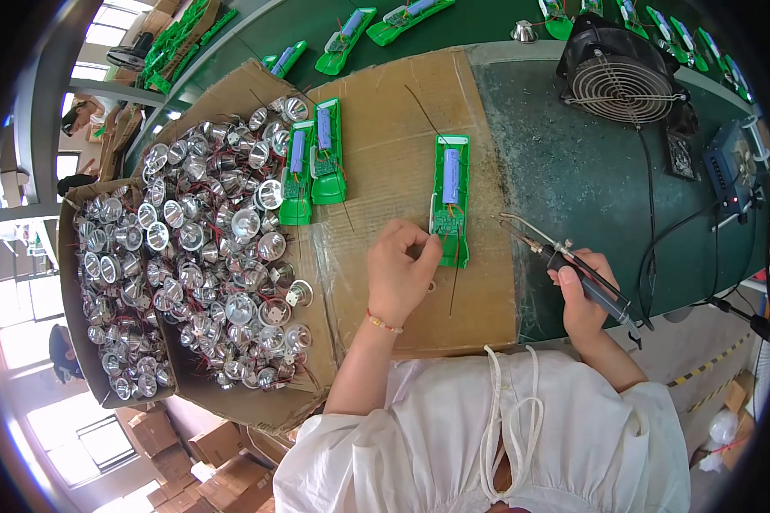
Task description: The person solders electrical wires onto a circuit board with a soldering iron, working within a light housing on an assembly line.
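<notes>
In front of me a green plastic housing [463, 251] lies lengthwise on the cardboard, holding a purple cylindrical battery [451, 177] and a small green circuit board [447, 224] with thin wires. My left hand [399, 267] is at its lower left edge, thumb and forefinger pinched together; whatever is between them is hidden. On the right, my right hand [583, 295] grips a soldering iron [597, 291] with a thin curved metal tube along it. The iron's tip points up and left, apart from the housing. Two similar green housings [327, 185] with batteries lie farther left.
A cardboard box [167, 359] heaped with shiny reflector cups [246, 224] stands at the left. A black fan [622, 85] is at the back right, near a blue soldering station [727, 167] with cables. More green housings [346, 41] line the far bench. Another person [85, 115] is far left.
</notes>
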